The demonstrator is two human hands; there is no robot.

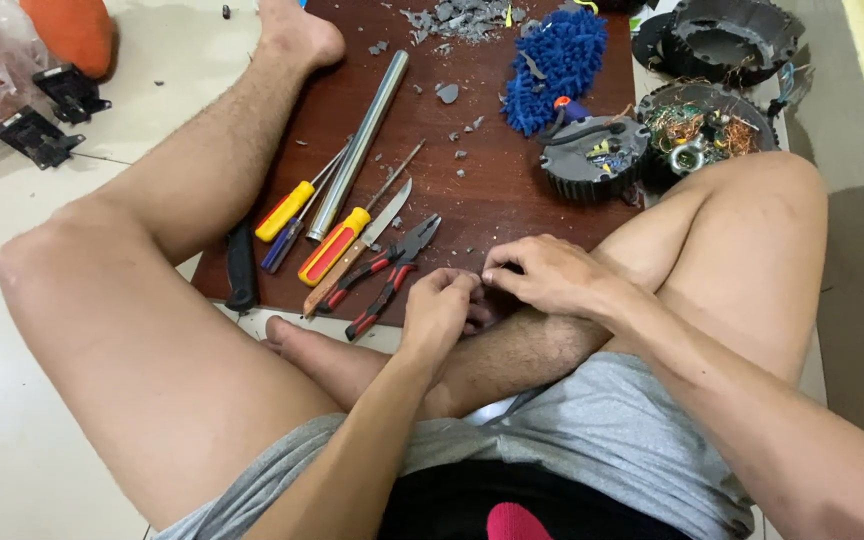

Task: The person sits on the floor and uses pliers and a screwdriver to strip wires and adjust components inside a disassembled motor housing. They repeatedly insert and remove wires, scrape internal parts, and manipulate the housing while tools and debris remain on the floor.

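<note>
I sit on the floor with my legs bent around a dark wooden board (pixel 492 200). My left hand (pixel 439 305) and my right hand (pixel 542 272) meet at the board's near edge, fingers curled together over something small that I cannot make out. Just left of my left hand lie red-and-black pliers (pixel 384 272). Beside them lie a yellow-and-red screwdriver (pixel 337 243), a knife blade (pixel 384 212), a yellow-handled screwdriver (pixel 287 210) and a long steel tube (pixel 359 140).
Grey crumbled debris (pixel 462 18) and a blue fluffy mop pad (pixel 557 65) lie at the board's far end. Round black motor housings with wiring (pixel 592 157) (pixel 704 128) (pixel 737 35) sit to the right. Black plastic parts (pixel 37 135) lie on the floor at left.
</note>
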